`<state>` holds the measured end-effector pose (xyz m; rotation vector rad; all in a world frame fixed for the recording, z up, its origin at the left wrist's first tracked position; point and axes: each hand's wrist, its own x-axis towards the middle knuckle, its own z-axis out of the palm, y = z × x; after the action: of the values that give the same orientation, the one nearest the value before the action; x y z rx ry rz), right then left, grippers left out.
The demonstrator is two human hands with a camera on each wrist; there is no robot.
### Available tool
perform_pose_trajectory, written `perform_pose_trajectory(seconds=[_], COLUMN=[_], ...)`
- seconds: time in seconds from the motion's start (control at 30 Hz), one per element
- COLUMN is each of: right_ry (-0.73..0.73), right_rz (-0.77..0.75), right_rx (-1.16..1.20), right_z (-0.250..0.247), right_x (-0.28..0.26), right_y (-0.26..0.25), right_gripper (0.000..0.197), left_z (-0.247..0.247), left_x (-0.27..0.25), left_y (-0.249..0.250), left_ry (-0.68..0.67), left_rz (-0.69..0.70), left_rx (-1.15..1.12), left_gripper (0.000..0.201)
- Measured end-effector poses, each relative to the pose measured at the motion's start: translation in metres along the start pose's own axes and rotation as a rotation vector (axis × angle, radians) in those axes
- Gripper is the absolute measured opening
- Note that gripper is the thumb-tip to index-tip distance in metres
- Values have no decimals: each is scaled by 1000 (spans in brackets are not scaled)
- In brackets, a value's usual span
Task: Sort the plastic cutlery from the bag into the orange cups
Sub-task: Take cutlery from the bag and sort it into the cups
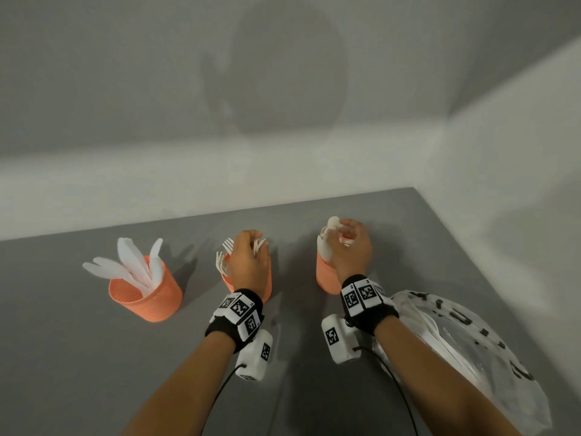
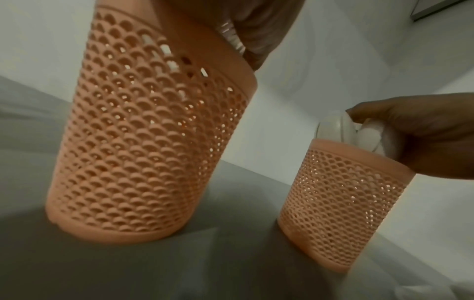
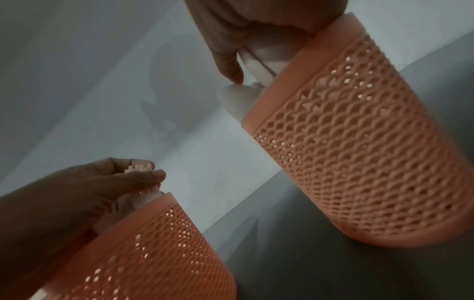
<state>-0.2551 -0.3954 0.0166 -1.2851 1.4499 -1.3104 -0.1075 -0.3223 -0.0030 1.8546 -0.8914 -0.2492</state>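
Grey table [image 1: 78, 357], three orange mesh cups in a row.

Left cup [image 1: 147, 294]: white plastic knives [image 1: 132, 262], seen by the head view only.

Middle cup [image 1: 265, 287]: forks [image 1: 227, 245]; left hand [image 1: 250, 262] above its rim, fingers curled about fork heads. The right wrist view shows the tines between fingertips [image 3: 143, 172].

Right cup [image 1: 325, 275]: spoons [image 1: 333, 222]; right hand [image 1: 350, 247] curled round their bowls. The left wrist view shows the spoon bowls above the rim [image 2: 338, 130].

Printed clear plastic bag [image 1: 465, 350]: on the table under the right forearm, head view only.
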Motion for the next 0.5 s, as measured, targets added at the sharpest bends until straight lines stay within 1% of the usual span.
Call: perform_pose_trajectory(seconds=[0.1,0.17,0.23,0.27,0.33,0.37,0.43,0.5], right_ry=[-32,-32,-20,-21,-39,-65,-203,-411], right_rz=[-115,-218,-321,-345,-337,-316,-256,-184], right_rx=[-120,-148,-143,-135,-119,-121,-237,-503], right_z=[-4,-11,-21,-27,-43,-53,-79,-110], right_x=[-2,-6,-11,-14,-21,-24,-30,-37], right_y=[-1,-9,-22,-28,-41,-45,-50,-48], right_gripper=[25,27,27,25,18,14,14,26], left_z=[-2,-7,-10,-11,-11,-11,-6,5], left_x=[-3,-8,-12,-15,-24,-31,-46,-66], left_y=[4,9,17,23,39,50,68,82], left_ry=[1,11,40,45,35,8,-109,-272], left_rz=[106,186,234,269,370,409,446,424], left_rx=[104,158,156,122,28,-21,-132,-241], left_gripper=[19,20,24,26,29,29,29,26])
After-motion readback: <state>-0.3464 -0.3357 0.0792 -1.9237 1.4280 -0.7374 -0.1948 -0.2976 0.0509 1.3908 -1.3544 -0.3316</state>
